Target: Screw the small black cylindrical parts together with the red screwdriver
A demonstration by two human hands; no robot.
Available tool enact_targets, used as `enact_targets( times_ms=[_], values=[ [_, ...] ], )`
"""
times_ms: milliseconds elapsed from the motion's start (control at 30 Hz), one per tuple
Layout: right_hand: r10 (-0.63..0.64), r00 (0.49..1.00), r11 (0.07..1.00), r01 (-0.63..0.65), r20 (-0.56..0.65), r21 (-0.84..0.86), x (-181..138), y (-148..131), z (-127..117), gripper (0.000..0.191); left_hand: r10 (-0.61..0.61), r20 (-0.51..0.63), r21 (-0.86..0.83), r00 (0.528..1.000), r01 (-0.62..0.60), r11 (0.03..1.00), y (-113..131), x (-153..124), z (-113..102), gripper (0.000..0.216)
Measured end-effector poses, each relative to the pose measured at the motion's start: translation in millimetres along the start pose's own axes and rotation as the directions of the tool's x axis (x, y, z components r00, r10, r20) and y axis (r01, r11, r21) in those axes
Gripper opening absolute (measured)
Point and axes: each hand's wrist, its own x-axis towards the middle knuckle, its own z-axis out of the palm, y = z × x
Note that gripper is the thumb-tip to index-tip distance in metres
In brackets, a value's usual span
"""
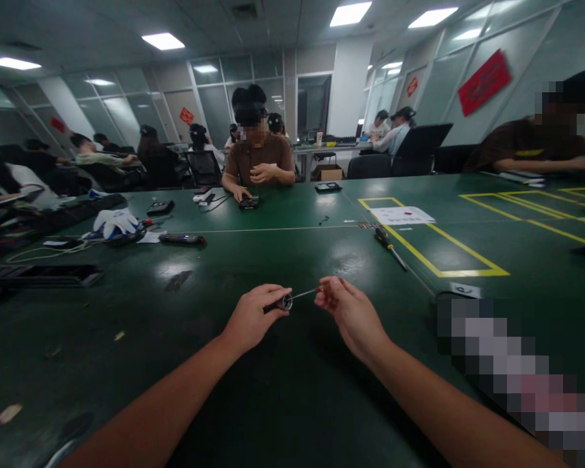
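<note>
Head view: from far, I see the left hand point(251, 318) gripping a dark cylinder point(286, 302), and the right hand point(355, 315) pinching a thin rod point(305, 294) at its red end. Over the green table point(283, 396), the rod reaches to the cylinder's ringed mouth.

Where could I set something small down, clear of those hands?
Beyond the left hand and right hand, the green table looks bare between the black cylindrical tool and the yellow-and-black screwdriver. Another bare patch: the near end of the yellow-tape rectangle, this side of the printed sheet. It's crowded at far left, around the blue-and-white gloves.
</note>
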Motion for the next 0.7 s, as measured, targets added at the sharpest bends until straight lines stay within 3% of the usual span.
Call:
enact_targets(
  times_ms=[100,133,233,367,700],
  values=[
    [0.225,0.974,0.965,-0.227,0.031,0.131,5.5,-2.9,-5.5,0.028,0.022,-0.014,0.028,1.000,-0.022,0.999,-1.0,1.4,-1.0,0.047],
    [0.239,0.970,0.957,-0.241,0.037,0.161,6.8,-3.9,-6.9,0.028,0.015,-0.027,0.034,1.000,-0.014,0.999,-1.4,1.9,-1.4,0.047],
    [0.076,0.997,0.991,-0.074,-0.013,0.115,7.7,-4.5,-7.9,0.027,-0.019,-0.049,0.037,0.999,0.020,0.999,-2.5,2.8,-2.4,0.047],
    [-0.120,0.992,0.992,0.119,-0.033,-0.035,5.5,0.5,-4.6,0.035,-0.047,-0.048,0.026,0.998,0.048,0.998,-0.6,2.2,-3.5,0.047],
    [-0.190,0.981,0.954,0.196,0.047,-0.226,-0.2,0.9,-0.2,0.032,-0.067,-0.048,-0.008,0.997,0.066,0.998,4.3,0.9,-3.5,0.049]
  ],
)
